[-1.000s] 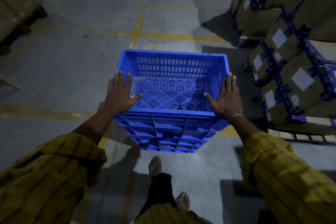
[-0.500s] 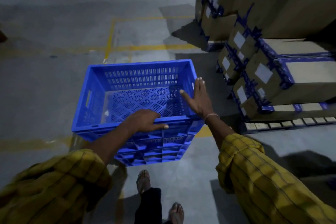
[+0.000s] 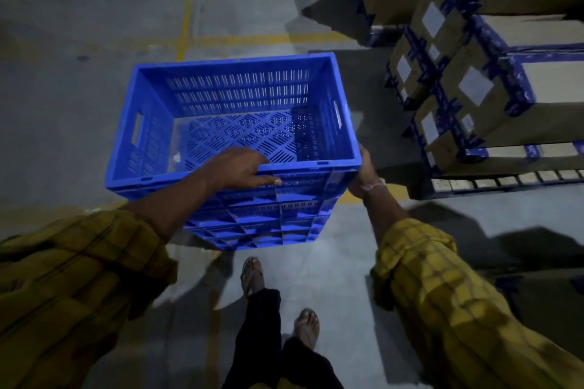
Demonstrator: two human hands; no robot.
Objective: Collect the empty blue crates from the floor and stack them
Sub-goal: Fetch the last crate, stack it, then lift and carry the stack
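Crate: left hand, right hand gripping rim.

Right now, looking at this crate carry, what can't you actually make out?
Head view only:
- Right hand: fingers hidden behind the blue crate's corner, grip unclear.
- Left hand: fingertips hidden inside the near rim.
- Stacking spot: out of frame.
- Cardboard boxes: labels blurred, cut off by the right edge.
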